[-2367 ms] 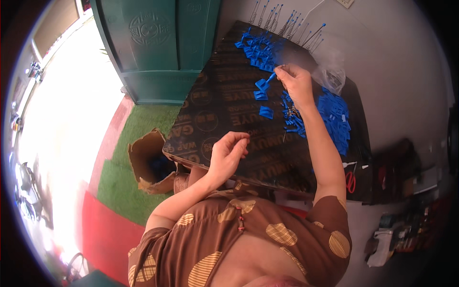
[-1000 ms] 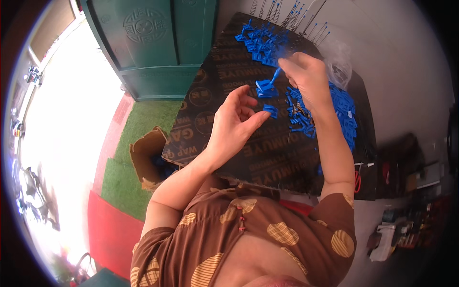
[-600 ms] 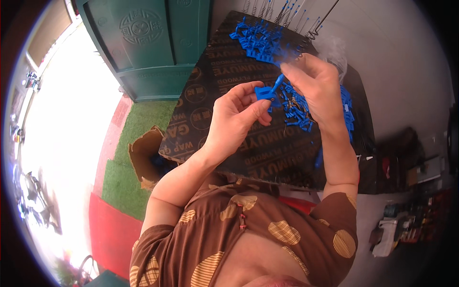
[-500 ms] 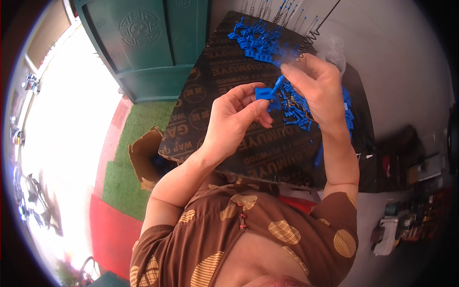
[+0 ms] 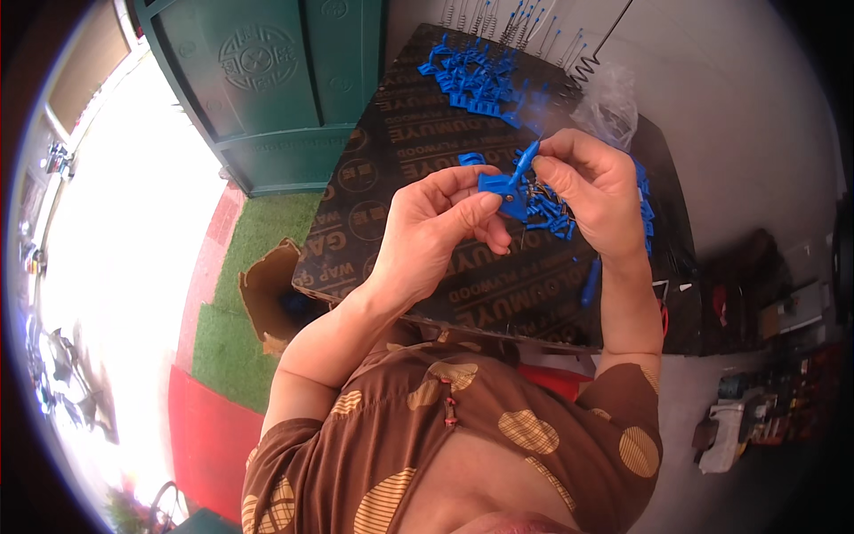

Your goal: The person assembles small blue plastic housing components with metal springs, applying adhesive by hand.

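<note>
My left hand (image 5: 431, 218) pinches a blue plastic bracket (image 5: 503, 190) between thumb and fingertips, above the table. A slim blue stem (image 5: 527, 160) rises at a slant from the bracket, and a small metal pin or screw head shows near my left thumb. Closed around the side of that stem are the thumb and fingertips of my right hand (image 5: 592, 187); whether they also hold something smaller is hidden. Beneath and behind my right hand lies a heap of small blue parts (image 5: 551, 216) with brass-coloured pieces, partly covered by the hand.
The dark printed plywood table (image 5: 382, 240) carries many blue brackets (image 5: 476, 84) at its far end. Behind them stand blue-tipped wire springs (image 5: 525, 27). A clear plastic bag (image 5: 609, 111) lies at the right, a blue tool handle (image 5: 590, 282) nearer. A cardboard box (image 5: 267, 289) stands at left.
My right hand has come down and slightly right, from above the stem to beside it. The stem's tip now shows. My left hand still grips the bracket and has barely moved.
</note>
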A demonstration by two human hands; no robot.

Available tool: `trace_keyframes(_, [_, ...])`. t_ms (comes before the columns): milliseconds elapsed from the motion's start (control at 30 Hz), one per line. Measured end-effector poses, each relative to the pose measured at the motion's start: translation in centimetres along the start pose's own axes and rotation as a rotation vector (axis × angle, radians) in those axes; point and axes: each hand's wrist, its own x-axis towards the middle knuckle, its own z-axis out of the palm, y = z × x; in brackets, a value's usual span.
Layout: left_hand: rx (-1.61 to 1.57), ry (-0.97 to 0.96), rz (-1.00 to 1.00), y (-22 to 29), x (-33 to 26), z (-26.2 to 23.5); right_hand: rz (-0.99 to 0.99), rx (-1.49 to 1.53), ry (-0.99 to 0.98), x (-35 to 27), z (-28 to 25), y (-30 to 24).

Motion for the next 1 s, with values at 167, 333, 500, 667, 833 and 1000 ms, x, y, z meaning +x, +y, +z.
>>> trace_keyframes(167, [0.014,-0.005,0.008,-0.3,-0.2,0.3,-0.014,-0.017,0.014,-0.4,-0.2,-0.1])
trace_keyframes(333, [0.037,-0.013,-0.003,-0.4,-0.4,0.5,-0.018,-0.035,0.024,-0.9,-0.6,0.0])
trace_keyframes(500, [0.016,-0.030,-0.031,-0.4,-0.5,0.9,-0.019,-0.030,0.021,-1.4,-1.0,0.1])
trace_keyframes(667, [-0.009,-0.080,-0.050,-0.5,-0.4,0.9,-0.027,-0.035,0.017,-2.1,-1.3,-0.4])
trace_keyframes(833, [-0.067,-0.134,-0.095,-0.4,-0.3,1.1,-0.043,-0.031,0.000,-2.9,-1.5,-0.7])
trace_keyframes(1000, [-0.082,-0.173,-0.080,-0.6,-0.3,1.1,-0.100,-0.055,-0.006,-3.6,-1.5,-1.3])
